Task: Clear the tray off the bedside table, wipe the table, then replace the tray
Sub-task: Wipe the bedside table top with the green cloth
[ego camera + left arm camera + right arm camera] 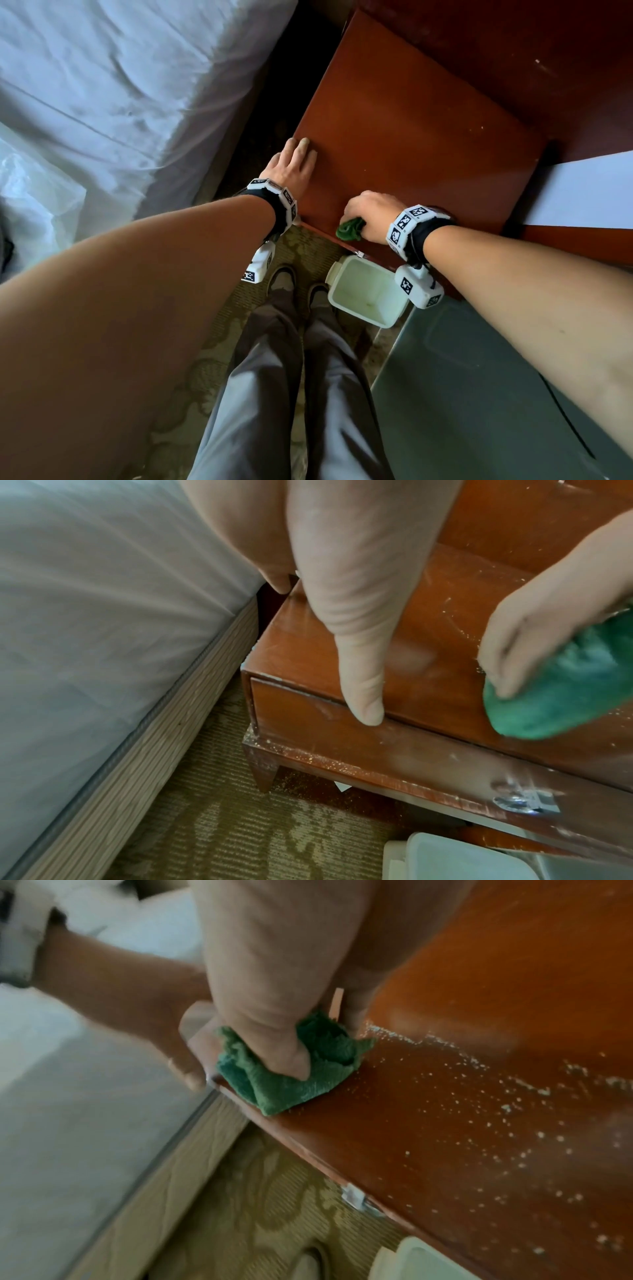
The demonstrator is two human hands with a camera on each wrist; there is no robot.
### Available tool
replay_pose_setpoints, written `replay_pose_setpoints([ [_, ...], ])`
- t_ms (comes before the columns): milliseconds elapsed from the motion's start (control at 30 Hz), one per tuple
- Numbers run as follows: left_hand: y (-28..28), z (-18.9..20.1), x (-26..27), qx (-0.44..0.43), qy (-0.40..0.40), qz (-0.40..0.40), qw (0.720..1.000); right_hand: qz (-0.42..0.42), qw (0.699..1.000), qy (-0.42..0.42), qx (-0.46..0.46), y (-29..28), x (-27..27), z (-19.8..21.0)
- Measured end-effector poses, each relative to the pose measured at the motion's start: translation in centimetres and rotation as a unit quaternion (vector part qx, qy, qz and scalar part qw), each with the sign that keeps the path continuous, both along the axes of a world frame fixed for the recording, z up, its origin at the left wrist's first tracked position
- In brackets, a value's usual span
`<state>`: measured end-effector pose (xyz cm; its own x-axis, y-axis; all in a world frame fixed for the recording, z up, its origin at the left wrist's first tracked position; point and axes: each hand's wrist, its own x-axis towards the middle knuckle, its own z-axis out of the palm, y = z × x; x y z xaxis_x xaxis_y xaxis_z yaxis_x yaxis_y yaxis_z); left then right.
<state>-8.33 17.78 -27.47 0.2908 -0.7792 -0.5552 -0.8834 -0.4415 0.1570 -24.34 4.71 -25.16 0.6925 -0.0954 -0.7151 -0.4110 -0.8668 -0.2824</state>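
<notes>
1. The bench (pixel 411 137) is a reddish-brown wooden bedside unit with a glossy top; its front shows a drawer with a metal handle (pixel 524 802) in the left wrist view.
2. Pale crumbs or dust specks (pixel 514 1123) lie scattered over the bench top near its front edge, seen clearly in the right wrist view.
3. The right hand (pixel 371 212) is at the front edge of the bench, its fingers curled tight round a bunched green cloth (pixel 349 230), which is pressed onto the wood right at the edge.
4. The left hand (pixel 291 164) lies flat on the left front corner of the bench, fingers straight and holding nothing; its thumb hangs over the front edge in the left wrist view.
5. The tray is not on the bench top in any view; I cannot tell where it is.
6. A bed (pixel 120 85) with white sheets stands to the left of the bench, a dark gap between them.
7. A small white plastic bin (pixel 366 294) stands on the floor just below the bench's front edge, beside the person's shoes (pixel 284 281).
8. The floor is a patterned olive-and-beige carpet (pixel 240 831).
9. A grey-green flat surface (pixel 479 394) fills the lower right of the head view, under the right forearm.
</notes>
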Motion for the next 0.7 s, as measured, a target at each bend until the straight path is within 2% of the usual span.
replay_pose_setpoints([
  [67,-0.3,0.0,-0.4,0.018,-0.011,-0.026,0.999,-0.122,0.99,-0.065,-0.01,-0.8,-0.2,0.2],
  [167,-1.1,-0.1,-1.4,0.02,-0.018,-0.034,0.999,-0.337,0.929,-0.147,-0.036,-2.8,-0.2,0.7],
  [267,-1.7,-0.1,-2.3,0.021,-0.036,-0.043,0.998,-0.425,0.889,-0.154,-0.077,-4.5,0.2,0.9],
  [367,-2.4,-0.2,-2.8,0.018,-0.045,-0.031,0.998,-0.455,0.874,-0.143,-0.092,-5.9,0.7,0.2],
  [467,-2.7,-0.1,-3.0,0.031,-0.037,-0.016,0.999,-0.453,0.872,-0.147,-0.115,-7.0,1.5,-0.8],
  [600,-3.0,0.1,-3.0,0.055,-0.03,-0.011,0.998,-0.424,0.88,-0.159,-0.143,-8.2,2.8,-1.5],
  [700,-3.4,0.3,-3.2,0.076,-0.031,-0.007,0.997,-0.378,0.902,-0.165,-0.128,-8.6,3.2,-1.7],
])
